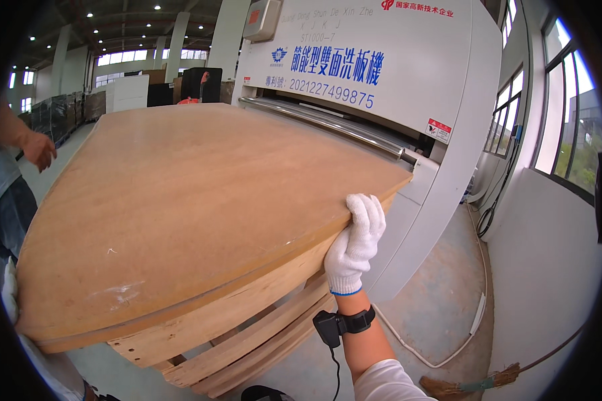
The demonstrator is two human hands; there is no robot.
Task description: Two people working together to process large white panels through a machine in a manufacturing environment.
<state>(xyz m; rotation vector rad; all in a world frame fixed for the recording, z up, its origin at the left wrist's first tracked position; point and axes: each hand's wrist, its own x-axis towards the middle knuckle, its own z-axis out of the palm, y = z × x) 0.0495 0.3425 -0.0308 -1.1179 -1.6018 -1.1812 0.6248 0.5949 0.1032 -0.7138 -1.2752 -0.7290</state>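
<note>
Fingers [366,208] of my gloved right hand [354,244] curl together over the near right corner of the top board [180,200], clamped on its edge. That wide brown board lies flat on a stack of sheets [234,314], its long axis running away from me toward the white machine [408,67], far end at the steel roller [328,123]. My forearm rises steeply from below, wrist straight, a black wrist strap [341,324] on it. My left hand I cannot see. Another person's hand [40,150] hangs at the left.
</note>
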